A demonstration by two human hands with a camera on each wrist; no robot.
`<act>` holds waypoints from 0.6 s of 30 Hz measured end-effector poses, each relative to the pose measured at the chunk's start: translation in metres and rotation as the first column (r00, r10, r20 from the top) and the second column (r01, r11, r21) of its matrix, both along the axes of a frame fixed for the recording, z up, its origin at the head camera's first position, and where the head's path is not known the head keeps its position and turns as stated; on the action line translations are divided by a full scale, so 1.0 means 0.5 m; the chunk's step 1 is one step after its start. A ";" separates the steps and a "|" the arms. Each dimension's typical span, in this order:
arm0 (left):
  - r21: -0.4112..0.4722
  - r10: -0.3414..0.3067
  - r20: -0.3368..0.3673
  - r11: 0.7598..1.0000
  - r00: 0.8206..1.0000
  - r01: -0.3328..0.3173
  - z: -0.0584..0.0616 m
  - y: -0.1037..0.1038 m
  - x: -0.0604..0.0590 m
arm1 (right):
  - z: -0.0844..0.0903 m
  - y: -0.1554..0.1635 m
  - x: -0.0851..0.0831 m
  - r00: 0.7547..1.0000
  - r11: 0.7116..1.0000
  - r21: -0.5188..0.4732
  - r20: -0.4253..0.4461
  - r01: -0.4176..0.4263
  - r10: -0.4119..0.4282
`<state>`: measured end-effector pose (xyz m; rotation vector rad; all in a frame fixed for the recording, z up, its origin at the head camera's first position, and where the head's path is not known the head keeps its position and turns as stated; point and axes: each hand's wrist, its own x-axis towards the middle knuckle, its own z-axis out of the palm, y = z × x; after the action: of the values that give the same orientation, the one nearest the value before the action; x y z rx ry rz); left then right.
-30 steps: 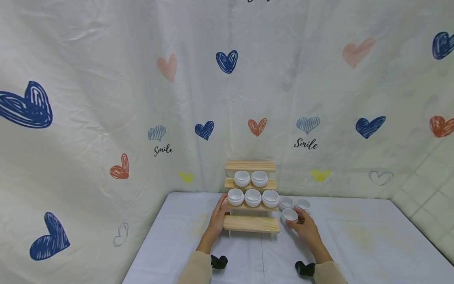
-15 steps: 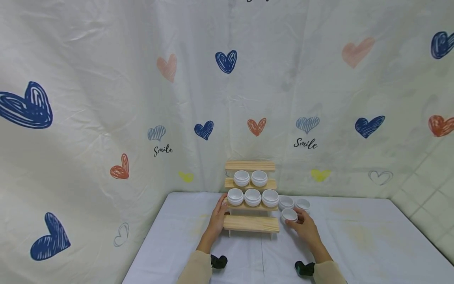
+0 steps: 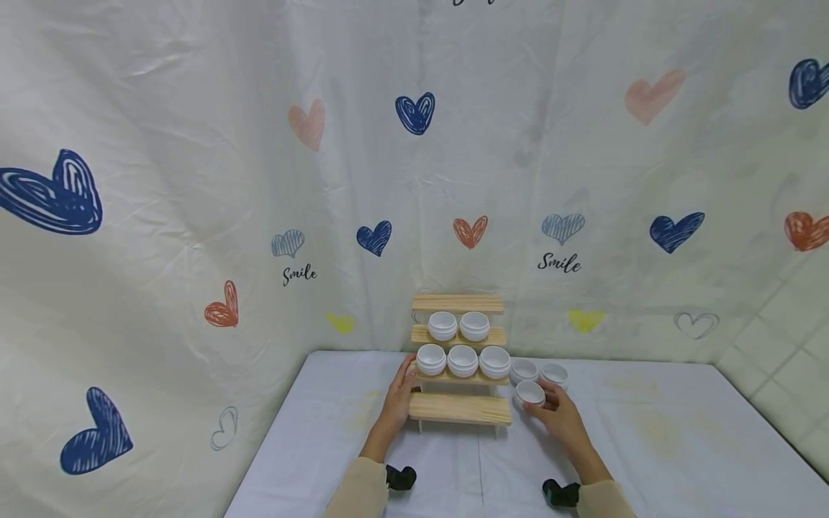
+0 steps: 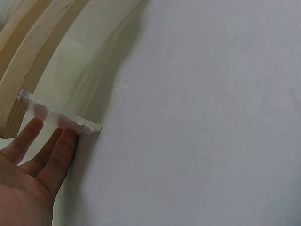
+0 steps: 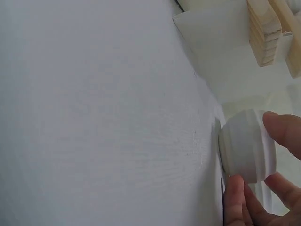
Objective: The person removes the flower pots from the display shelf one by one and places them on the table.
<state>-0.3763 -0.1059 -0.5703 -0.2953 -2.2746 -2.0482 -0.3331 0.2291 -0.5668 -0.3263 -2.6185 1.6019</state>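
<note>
A stepped wooden rack stands on the white table against the back cloth. Two white jars sit on its second step and three white jars on the third. My left hand rests with straight fingers against the rack's left side. My right hand pinches a small white jar on the table just right of the rack; in the right wrist view thumb and fingers curl round this jar. Two more white jars stand behind it.
A cloth printed with hearts hangs behind and to the left of the table. Bare white tabletop extends to the right and toward me. The rack's lowest and top steps hold nothing. Black wrist mounts show at both sleeves.
</note>
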 end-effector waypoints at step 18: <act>-0.011 -0.028 0.008 1.000 1.000 0.028 -0.004 -0.001 -0.003 | 0.118 -0.048 0.047 0.978 0.992 -0.101 -0.189 0.070 -0.089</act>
<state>-0.3776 -0.1063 -0.5723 -0.3228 -2.3004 -2.0536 -0.3098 0.2053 -0.5076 -0.2615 -2.3628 1.6439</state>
